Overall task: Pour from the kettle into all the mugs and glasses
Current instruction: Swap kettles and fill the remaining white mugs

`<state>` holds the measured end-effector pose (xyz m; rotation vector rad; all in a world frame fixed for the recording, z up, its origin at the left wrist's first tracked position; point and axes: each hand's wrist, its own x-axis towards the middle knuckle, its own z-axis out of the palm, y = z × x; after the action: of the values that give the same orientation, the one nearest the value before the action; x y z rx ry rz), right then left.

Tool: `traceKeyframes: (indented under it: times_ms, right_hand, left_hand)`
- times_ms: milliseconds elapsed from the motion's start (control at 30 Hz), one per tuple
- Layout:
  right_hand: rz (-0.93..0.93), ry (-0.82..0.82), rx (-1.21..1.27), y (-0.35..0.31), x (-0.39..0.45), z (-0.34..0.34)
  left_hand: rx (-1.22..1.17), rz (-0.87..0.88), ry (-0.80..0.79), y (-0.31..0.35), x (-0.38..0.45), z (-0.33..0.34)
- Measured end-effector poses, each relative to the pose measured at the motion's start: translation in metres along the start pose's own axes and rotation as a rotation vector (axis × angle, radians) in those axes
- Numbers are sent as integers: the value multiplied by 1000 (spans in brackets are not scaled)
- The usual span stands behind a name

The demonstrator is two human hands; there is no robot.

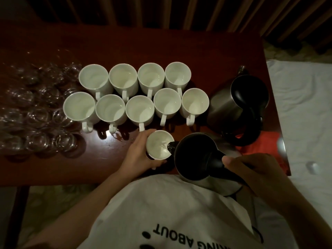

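I am pouring into the near mug point(159, 145), lower centre of the frame. My left hand point(139, 151) is wrapping its grip round that mug's side, steadying it on the tabletop point(107, 159). My right hand point(251, 169) is clamping its grip on the black handle of the kettle point(195, 155), tilted so the spout sits at the mug's right rim. A stream is showing at the spout, and the water inside looks disturbed.

Progress, as I judge it: nine mugs point(140, 108) are standing in two rows across the middle, several glinting as if they are holding water, though the light is too dim to tell for all of them. The glasses point(39, 108) are crowding the left of the frame; whether any are filled I cannot tell. I am guessing the mugs are nearly done and the glasses are left.

Room: a second kettle point(239, 106) is standing at right, just beside the far-right mug and near my kettle. The tabletop's right edge is running close behind it, with a white bed point(305, 105) beyond. The near edge is sitting just below my left hand. Open tabletop is lying lower left, between the glasses and my wrist.
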<state>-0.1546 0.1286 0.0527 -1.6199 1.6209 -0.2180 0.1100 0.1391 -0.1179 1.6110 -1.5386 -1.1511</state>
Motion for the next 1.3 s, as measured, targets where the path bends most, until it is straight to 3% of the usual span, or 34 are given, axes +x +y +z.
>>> traceKeyframes:
  times_ms: [1300]
  right_hand:
    - [-17,-15,-137,-12,-1,1]
  left_hand:
    - [-3,16,6,1,0,-1]
